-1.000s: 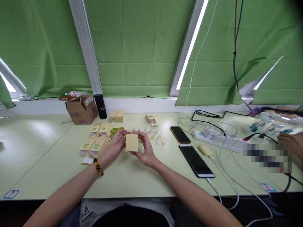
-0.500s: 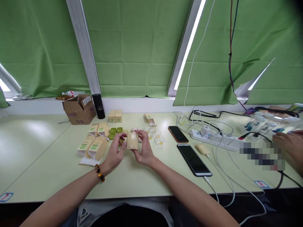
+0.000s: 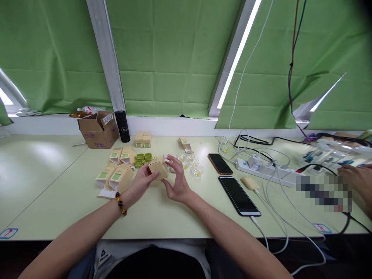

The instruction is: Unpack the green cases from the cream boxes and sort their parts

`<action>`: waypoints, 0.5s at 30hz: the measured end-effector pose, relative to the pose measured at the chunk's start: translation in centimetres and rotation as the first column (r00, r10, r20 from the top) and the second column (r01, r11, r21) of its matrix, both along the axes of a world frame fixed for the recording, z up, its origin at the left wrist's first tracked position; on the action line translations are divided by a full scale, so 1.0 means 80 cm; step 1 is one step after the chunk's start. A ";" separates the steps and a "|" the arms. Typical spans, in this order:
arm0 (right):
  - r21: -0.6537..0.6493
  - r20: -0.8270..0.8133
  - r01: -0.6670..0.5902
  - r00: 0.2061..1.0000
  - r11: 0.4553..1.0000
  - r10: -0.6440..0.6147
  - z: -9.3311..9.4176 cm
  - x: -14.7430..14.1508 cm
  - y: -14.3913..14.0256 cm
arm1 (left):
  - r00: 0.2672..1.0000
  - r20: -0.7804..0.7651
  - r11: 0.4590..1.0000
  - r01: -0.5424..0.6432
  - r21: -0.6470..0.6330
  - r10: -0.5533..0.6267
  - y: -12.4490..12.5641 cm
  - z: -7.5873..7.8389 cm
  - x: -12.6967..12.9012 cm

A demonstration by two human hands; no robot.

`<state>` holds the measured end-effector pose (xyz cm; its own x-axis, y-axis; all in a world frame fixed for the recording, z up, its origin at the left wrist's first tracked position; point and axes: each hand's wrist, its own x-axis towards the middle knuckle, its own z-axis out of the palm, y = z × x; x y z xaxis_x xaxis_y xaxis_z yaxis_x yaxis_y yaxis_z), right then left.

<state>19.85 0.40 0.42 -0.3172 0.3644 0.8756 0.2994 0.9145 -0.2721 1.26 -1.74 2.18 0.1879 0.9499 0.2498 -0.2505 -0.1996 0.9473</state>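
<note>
A small kraft-coloured cardboard box (image 3: 159, 169) is held up, tilted, over the middle of the table. My left hand (image 3: 143, 179) grips its left side, with the thumb across the near face. To the right of the box is my right hand (image 3: 178, 183), thumb and fingers spread apart; whether the thumb tip touches the box's edge I cannot tell. Behind the hands lie several green square cups (image 3: 140, 159) and several clear plastic cups (image 3: 197, 169) with yellow spots. Opened kraft boxes (image 3: 119, 176) with green labels rest left of my left hand.
Two closed kraft boxes (image 3: 143, 140) and a flattened carton (image 3: 186, 145) sit farther back. A brown carton (image 3: 99, 130) and black bottle (image 3: 122, 127) stand back left. On the right are phones (image 3: 240, 196), a power strip (image 3: 267, 173), cables, and another person's hand (image 3: 356, 180).
The box has turned from facing me squarely to a tilted position, now in my left hand. My right hand's fingers have opened away from it. The view has shifted slightly.
</note>
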 end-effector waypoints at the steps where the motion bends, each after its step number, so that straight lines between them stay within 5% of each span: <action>1: -0.017 -0.048 0.022 0.999 1.000 -0.023 0.000 0.000 0.000 | 0.998 0.049 0.999 0.030 -0.013 -0.030 0.000 0.001 -0.002; 5: -0.085 -0.250 0.094 0.962 0.992 -0.113 -0.001 0.001 0.002 | 0.990 0.123 0.997 0.077 -0.028 -0.073 0.001 0.001 -0.008; 8: -0.150 -0.330 0.104 0.932 0.983 -0.149 0.003 0.003 0.004 | 0.999 0.027 0.999 0.043 0.023 -0.043 0.001 -0.001 -0.008; 11: -0.199 -0.314 0.116 0.933 0.973 -0.175 0.009 0.006 0.002 | 0.970 -0.206 0.977 -0.087 0.192 0.126 -0.003 -0.005 -0.005; 15: -0.166 -0.204 0.077 0.973 0.983 -0.111 0.014 0.007 -0.008 | 0.809 -0.443 0.859 -0.139 0.494 0.386 -0.011 -0.010 -0.003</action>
